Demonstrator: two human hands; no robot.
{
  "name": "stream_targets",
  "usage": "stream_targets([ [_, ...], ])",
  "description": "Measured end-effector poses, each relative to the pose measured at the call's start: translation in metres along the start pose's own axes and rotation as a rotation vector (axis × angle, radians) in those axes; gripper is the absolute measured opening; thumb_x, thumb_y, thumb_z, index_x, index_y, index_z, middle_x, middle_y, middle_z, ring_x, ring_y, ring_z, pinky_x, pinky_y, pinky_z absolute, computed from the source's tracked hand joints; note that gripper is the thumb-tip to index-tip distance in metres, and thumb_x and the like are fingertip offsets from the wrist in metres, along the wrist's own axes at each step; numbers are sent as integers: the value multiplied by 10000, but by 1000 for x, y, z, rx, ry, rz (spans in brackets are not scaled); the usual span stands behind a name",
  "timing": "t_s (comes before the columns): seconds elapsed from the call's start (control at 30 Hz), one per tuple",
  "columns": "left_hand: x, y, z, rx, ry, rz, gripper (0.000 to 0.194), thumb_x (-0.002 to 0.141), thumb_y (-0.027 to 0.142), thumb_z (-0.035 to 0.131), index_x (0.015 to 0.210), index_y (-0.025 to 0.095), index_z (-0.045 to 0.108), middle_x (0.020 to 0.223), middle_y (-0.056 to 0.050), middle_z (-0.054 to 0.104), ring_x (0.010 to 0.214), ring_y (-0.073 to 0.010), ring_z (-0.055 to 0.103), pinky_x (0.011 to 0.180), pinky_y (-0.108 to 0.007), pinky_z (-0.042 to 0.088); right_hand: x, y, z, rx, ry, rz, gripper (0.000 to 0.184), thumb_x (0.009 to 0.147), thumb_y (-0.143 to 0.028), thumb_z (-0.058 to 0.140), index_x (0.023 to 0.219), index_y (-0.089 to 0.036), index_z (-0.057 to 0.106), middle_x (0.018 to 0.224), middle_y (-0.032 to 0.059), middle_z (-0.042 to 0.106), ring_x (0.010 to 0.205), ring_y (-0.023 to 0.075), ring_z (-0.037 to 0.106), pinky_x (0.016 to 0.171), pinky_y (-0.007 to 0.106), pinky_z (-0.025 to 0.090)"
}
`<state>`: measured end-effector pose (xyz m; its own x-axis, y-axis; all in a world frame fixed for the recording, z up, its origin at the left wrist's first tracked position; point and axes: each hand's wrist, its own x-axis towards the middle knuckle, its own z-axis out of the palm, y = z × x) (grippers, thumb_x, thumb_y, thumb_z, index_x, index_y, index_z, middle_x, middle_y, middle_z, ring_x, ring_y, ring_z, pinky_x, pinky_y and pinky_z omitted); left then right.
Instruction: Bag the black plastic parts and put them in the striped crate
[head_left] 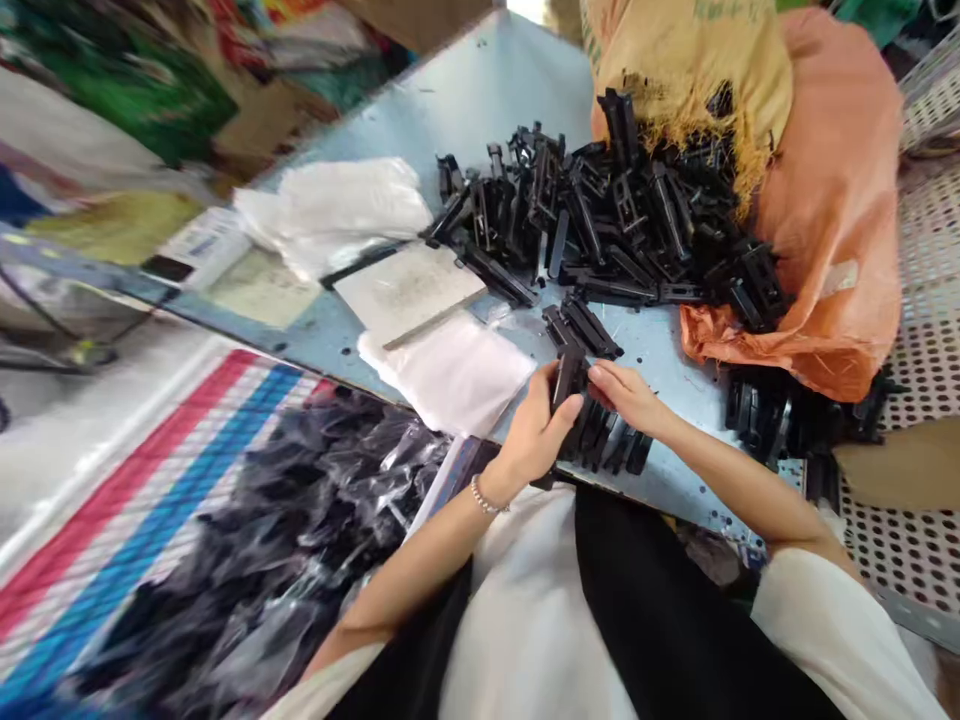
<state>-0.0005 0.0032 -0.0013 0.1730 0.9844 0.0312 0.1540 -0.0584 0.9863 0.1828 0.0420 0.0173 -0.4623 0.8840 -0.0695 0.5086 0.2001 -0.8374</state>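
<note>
Upright in my left hand (536,430) is a long, narrow black plastic part (568,378), with my thumb across its near side. From the right, my right hand (626,397) reaches in with fingers closed at the edge of the same part. Exactly what those fingertips pinch is partly hidden. Just under both hands, a row of similar black parts (611,442) lies side by side at the table's near edge. Slightly beyond my fingers are a few more black parts (583,325). A stack of thin white plastic sheets or bags (454,375) lies left of my left hand.
A large heap of black parts (585,210) spills from a torn yellow woven sack (697,60) and an orange sack (832,200). A whitish board (412,285) and more white bags (345,210) cover the table's left. Below sits a striped woven sack (172,480) filled with plastic-wrapped dark pieces.
</note>
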Motion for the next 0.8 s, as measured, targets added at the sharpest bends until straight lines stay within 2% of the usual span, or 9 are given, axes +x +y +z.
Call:
stream_targets([
  [0.07,5,-2,-1,-45,73,-25,472,960,527,487,1286,187,462,1270,-113,599,1170,-245,570,1048,-408,449,-10,-5,3,-190,-80,-106,576,1019,-634,210,811,-196,521,733,15,577,675,155,530,625,273,401],
  [0.17,10,-4,-1,-131,156,-90,363,962,515,493,1154,210,533,1100,-54,632,1030,-195,594,965,-342,496,-26,-10,21,-551,-153,-308,523,1014,-596,343,890,-164,611,861,98,663,812,208,587,698,314,417],
  [0.27,11,-10,-2,-233,164,-181,327,948,514,522,1099,226,546,931,-7,610,794,-150,589,788,-302,541,-34,-13,41,-757,-182,-354,447,1033,-486,398,911,-137,648,873,131,688,825,221,610,704,321,415],
  [0.33,11,-23,-7,-224,201,-208,319,947,500,522,1109,225,537,904,1,595,753,-143,574,761,-299,539,-28,-15,44,-772,-224,-307,425,1049,-445,379,928,-141,651,864,112,695,808,208,620,693,308,411],
  [0.4,11,-41,-14,-108,261,-189,301,950,466,518,1106,210,543,945,-19,605,847,-164,585,842,-324,527,-15,-15,38,-754,-237,-224,413,1058,-445,353,960,-165,641,892,86,699,834,200,629,700,297,413],
  [0.53,14,-81,-17,224,238,-163,257,951,384,487,1030,168,602,1012,-96,624,1015,-252,578,987,-451,471,31,0,20,-845,-1,87,395,1033,-482,404,1133,-147,588,1110,153,670,1038,267,605,800,332,452],
  [0.6,16,-95,-8,343,206,-117,275,945,334,479,1095,149,618,1097,-142,617,1096,-291,561,1039,-504,439,57,14,12,-885,28,224,375,1017,-428,468,1198,-112,558,1177,201,650,1100,305,588,836,365,467],
  [0.7,17,-104,9,433,201,-10,382,943,287,478,1279,129,571,1247,-189,569,1229,-321,508,1117,-555,369,85,29,-6,-814,-22,337,289,1024,-335,452,1190,-131,571,1173,188,673,1087,305,617,846,380,477],
  [0.8,18,-96,19,386,207,36,472,960,337,487,1390,143,496,1351,-201,512,1328,-334,445,1161,-580,306,83,25,-22,-728,61,360,282,1024,-354,435,1169,-167,588,1116,150,702,1032,302,646,819,380,480],
])
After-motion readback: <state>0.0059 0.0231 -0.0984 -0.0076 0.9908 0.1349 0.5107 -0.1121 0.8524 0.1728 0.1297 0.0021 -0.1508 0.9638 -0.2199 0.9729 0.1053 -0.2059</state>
